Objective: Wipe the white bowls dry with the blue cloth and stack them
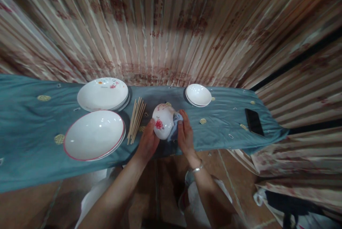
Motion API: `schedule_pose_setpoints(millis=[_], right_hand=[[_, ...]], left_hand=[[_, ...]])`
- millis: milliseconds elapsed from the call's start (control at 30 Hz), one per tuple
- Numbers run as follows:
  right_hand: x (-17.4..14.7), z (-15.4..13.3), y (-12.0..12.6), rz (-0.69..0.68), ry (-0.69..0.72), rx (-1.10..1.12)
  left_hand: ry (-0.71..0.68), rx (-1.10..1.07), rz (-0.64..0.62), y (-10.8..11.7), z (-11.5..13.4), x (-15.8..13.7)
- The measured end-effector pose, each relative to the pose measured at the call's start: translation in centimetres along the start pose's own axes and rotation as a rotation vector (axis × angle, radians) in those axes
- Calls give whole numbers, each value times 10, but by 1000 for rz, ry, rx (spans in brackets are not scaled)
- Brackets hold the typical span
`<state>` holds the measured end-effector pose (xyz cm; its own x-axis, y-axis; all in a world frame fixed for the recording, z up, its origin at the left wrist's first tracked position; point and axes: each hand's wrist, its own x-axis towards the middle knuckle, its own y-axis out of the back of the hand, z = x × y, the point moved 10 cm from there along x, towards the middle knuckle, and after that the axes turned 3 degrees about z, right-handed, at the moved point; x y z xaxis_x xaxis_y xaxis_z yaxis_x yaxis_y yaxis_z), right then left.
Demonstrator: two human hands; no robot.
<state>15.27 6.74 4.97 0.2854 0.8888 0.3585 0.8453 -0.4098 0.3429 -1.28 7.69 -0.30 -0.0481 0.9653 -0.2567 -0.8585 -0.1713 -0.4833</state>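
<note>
A white bowl with red flowers is held up over the front of the table, tipped so its outside faces me. My left hand grips it at its left side, the thumb on the outer wall. On the other side my right hand is closed on a blue-grey cloth, pressed against the bowl's rim. The inside of the bowl is turned away from view. Just left of my left hand lie several wooden chopsticks, roughly side by side.
Stacked flowered plates stand at the back left, with stacked red-rimmed bowls before them. Small white bowls are stacked at the back right. A black phone lies near the right end of the teal tablecloth. Pleated curtains hang behind.
</note>
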Motion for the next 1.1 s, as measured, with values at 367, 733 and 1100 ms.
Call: schedule_pose_setpoints(millis=[367, 733, 1100], right_hand=[[9, 2, 36, 81, -123, 43], [-23, -69, 10, -117, 456, -517], [-3, -19, 45, 12, 101, -422]], left_hand=[[-80, 131, -79, -31, 16, -10], [-143, 154, -132, -42, 13, -4], [-190, 277, -301, -76, 13, -15]])
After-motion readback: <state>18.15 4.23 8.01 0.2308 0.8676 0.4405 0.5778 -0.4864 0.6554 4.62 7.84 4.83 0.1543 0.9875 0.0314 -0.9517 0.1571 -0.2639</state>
